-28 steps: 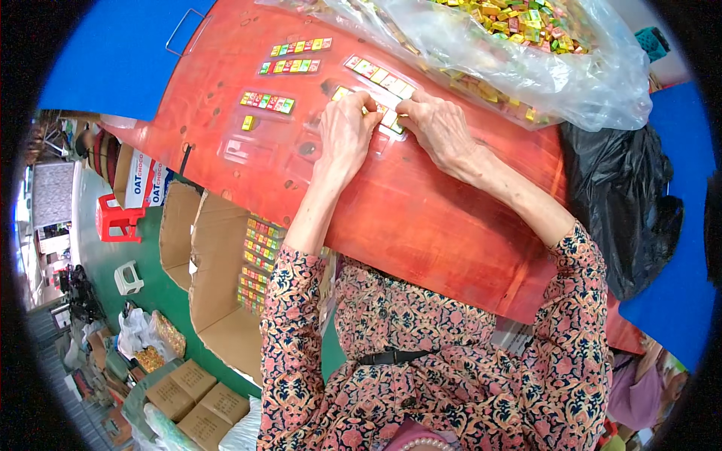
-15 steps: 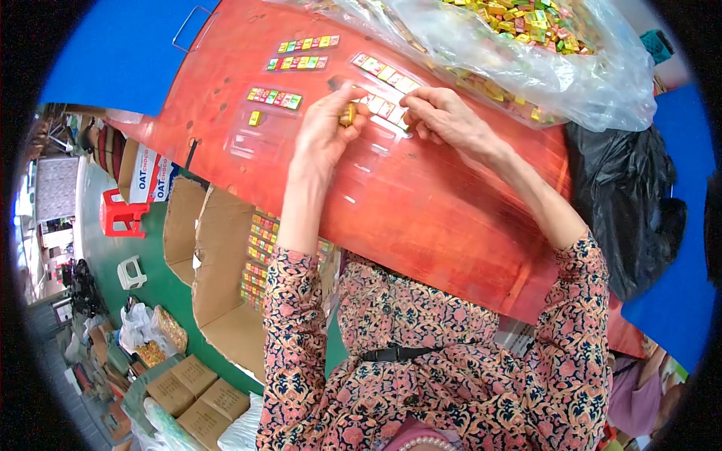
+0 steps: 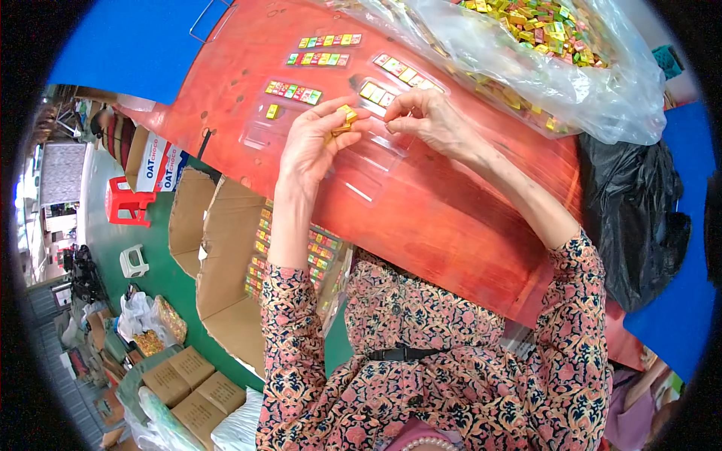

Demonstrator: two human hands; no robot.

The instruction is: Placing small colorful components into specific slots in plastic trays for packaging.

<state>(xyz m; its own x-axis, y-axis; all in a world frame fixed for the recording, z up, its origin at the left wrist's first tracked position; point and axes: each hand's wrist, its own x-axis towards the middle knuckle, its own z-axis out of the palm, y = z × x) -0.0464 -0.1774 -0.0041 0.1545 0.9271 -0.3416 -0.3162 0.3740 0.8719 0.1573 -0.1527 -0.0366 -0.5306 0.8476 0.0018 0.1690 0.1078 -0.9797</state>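
Observation:
My left hand (image 3: 304, 146) is curled, palm up, around a few small yellow wrapped pieces (image 3: 345, 115), probably candies. Close beside it, my right hand (image 3: 440, 124) has thumb and fingertips pinched; whatever is between them is hidden. Just beyond both hands lies a clear plastic tray with a row of wrapped pieces (image 3: 374, 93), partly covered by my right fingers. Another filled row (image 3: 406, 71) sits farther back. To the left are more filled rows (image 3: 329, 40), (image 3: 318, 59) and a third row (image 3: 293, 92), with one yellow piece (image 3: 272, 111) in the tray below it.
A big clear bag (image 3: 481, 83) of loose wrapped pieces stands on the red table (image 3: 451, 225) at the far right, above a black plastic bag (image 3: 628, 218). Left of my body, an open cardboard box (image 3: 226, 263) holds filled trays. A red stool (image 3: 126, 201) is on the green floor.
My left fingers have loosened, so the yellow pieces show more. My right hand has shifted left along the tray row, toward my left fingertips. The whole view has swung slightly.

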